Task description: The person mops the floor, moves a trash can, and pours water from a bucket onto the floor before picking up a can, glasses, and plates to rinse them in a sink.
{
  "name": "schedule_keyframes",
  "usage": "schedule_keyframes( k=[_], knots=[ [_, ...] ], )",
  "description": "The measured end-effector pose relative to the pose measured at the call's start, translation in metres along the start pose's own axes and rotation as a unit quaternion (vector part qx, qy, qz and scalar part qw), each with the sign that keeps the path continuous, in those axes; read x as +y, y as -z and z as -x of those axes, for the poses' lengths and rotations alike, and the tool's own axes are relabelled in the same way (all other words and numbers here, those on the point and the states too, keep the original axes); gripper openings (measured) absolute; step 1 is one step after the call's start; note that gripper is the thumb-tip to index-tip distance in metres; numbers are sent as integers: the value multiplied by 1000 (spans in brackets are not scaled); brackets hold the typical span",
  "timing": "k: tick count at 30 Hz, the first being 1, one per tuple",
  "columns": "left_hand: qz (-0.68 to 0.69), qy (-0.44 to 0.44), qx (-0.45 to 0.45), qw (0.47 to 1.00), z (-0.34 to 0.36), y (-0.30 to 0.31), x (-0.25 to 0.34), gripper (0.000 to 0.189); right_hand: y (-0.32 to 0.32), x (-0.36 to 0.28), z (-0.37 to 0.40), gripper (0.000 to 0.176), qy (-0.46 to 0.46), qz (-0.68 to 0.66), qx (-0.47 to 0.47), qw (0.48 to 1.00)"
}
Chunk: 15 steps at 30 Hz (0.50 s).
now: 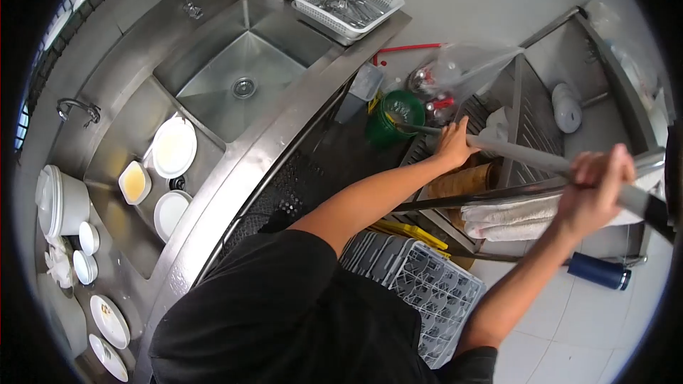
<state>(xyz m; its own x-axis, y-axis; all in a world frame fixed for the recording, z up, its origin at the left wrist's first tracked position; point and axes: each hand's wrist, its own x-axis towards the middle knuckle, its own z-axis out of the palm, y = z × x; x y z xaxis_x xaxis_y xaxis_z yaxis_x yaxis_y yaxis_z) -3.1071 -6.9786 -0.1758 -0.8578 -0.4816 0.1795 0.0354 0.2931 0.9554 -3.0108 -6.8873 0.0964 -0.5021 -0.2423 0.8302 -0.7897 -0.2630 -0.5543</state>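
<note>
A long grey pole (523,153) slants across the view, from beside a green bucket (388,122) to a dark section at the far right. My left hand (455,144) is closed on its lower part, close to the bucket. Higher up, near the right side, my right hand (596,183) wraps round the same pole. Whatever is on the pole's lower end is hidden around the bucket.
Plates (174,148) lie in the left basin of the steel sink (249,57). A white basket (348,7) of cutlery stands on the counter. Grey dish racks (434,284) are by my body; a metal shelf (619,64) with folded towels (509,219) stands right. A plastic bag (462,67) hangs behind the bucket.
</note>
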Motion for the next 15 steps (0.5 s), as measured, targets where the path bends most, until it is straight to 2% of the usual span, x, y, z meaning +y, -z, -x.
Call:
schedule_keyframes(
  k=[2,6,8,10,11,13,14,15],
  knots=[
    [33,6,-18,999,13,-3,-7,92,-8,27,28,11,-18,-6,62,998],
    [33,-18,34,999,35,-18,-23,89,2,79,71,5,-80,1,73,994],
    [26,4,74,997,38,-36,-35,81,6,87,81,13,-120,3,77,990],
    [25,42,123,991,32,-48,-31,76,2,70,78,17,-131,-13,87,988],
    [71,-7,245,967,30,-57,-21,54,-4,54,74,17,-100,-12,81,992],
    [176,-49,279,943,29,-46,17,40,-14,9,50,14,-48,8,82,995],
    [227,-67,293,926,33,-37,45,34,-23,-20,36,14,-24,61,125,990],
    [235,-111,348,901,41,-24,78,23,-19,-43,23,15,24,134,133,982]
  ],
)
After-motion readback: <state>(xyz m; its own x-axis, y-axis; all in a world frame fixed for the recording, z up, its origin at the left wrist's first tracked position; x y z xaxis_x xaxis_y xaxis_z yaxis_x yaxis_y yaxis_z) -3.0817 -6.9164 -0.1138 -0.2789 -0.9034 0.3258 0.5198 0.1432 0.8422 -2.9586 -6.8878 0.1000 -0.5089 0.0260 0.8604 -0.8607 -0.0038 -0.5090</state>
